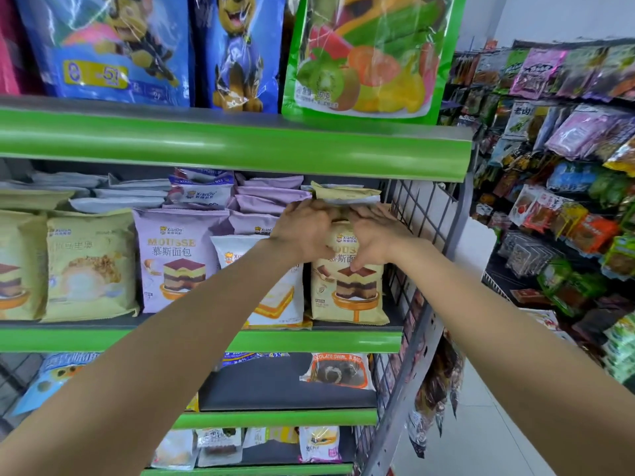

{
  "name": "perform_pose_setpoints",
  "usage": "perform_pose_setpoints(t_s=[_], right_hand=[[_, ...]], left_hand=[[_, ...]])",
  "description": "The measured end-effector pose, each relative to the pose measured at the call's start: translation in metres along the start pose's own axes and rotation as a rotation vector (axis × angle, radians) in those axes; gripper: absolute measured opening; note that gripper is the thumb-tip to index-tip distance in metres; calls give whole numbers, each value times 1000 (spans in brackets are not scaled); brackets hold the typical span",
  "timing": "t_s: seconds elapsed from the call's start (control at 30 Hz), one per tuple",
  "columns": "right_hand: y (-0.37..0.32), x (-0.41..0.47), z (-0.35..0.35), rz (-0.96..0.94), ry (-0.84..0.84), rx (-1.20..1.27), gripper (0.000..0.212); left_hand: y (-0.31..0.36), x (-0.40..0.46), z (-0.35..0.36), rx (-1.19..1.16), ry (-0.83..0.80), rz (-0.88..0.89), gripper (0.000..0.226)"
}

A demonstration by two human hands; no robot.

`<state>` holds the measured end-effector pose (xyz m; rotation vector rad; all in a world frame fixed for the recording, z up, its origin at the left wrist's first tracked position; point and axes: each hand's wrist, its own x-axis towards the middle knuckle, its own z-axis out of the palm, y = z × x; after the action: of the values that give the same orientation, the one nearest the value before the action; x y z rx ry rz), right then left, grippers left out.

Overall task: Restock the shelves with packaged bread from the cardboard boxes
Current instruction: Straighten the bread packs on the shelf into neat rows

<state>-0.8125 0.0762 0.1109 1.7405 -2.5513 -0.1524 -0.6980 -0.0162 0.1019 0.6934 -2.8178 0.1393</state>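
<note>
Both bare forearms reach up to the right end of a shelf edged with a rounded, glossy green plastic lip. The left hand and the right hand meet side by side at the top of an upright tan bread packet, a soft, pillow-shaped pouch of matte film printed with a layered chocolate cake slice on an orange stand. The fingers of both hands lie over the packet's upper edge and reach toward a flat tan packet lying on top of the stack behind it, its crimped end facing out; whether either grip is clenched on a packet or merely pressing cannot be told, since the fingertips are hidden among the wrappers. Just left of the tan packet stands a white packet showing a yellow sponge slice, partly covered by the left forearm, then a lilac packet marked MOUSSE, and pale yellow packets further left. Behind them, flat lilac and grey pouches are piled in loose layers. A grey wire-grid panel closes the shelf's right end. Above, shiny blue cartoon-dog bags and a green fruit bag stand upright. One shelf lower lies a chocolate swirl packet.
</note>
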Motion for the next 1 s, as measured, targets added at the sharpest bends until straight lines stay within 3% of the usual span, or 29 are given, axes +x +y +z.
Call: perform_pose_setpoints(t_s=[0.13,0.3,0.43,0.53,0.67,0.8,0.87,1.0], right_hand=[[-16,-6,1,-21,81,159,83],[-59,-11,-10,-70,314,327,49],[-111,-23,-21,-79,432,291,51],[-149,-34,-26,-23,523,170,50],[-215,-42,-22,-192,341,235,37],[-288,-51,-21,-317,211,305,37],[-316,-52,-21,-340,197,321,44],[-340,-45,-6,-321,151,288,61]], left_hand=[[-20,-17,-5,-132,118,-63,40],[-39,-56,-17,-461,234,-174,46],[-59,-103,-33,-716,250,-277,38],[-89,-139,-40,-544,222,-367,36],[-130,-200,-56,-303,126,-553,28],[-170,-275,-70,-236,86,-739,19],[-185,-308,-74,-219,79,-762,17],[-197,-330,-70,-205,30,-710,35]])
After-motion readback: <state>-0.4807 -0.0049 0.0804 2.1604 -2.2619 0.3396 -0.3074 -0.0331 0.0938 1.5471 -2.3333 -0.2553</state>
